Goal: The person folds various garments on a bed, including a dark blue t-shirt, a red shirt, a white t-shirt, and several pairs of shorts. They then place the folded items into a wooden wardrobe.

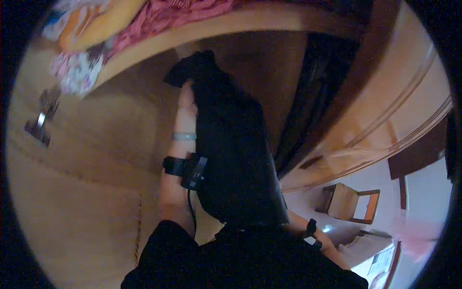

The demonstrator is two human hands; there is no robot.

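My left arm stretches forward into a wooden wardrobe compartment, a pale bangle (185, 137) and a black strap with a small box (193, 171) around it. At its end my left hand (187, 94) is closed on a long black garment (231, 135), whose upper end partly covers the fingers. The cloth extends from there back toward my body, beside the arm. At the lower right my right forearm (331, 248), wearing a dark band (313, 233), runs up behind the lower part of the garment. The cloth hides my right hand, so its fingers do not show.
Above the compartment, a curved wooden shelf edge (202, 30) bears folded pink cloth (178, 14) and a yellow item (103, 26). Dark clothes (313, 96) hang on the right, beside a wooden door (385, 115). A metal hinge (41, 119) sits left; a wooden chair (344, 202) stands lower right.
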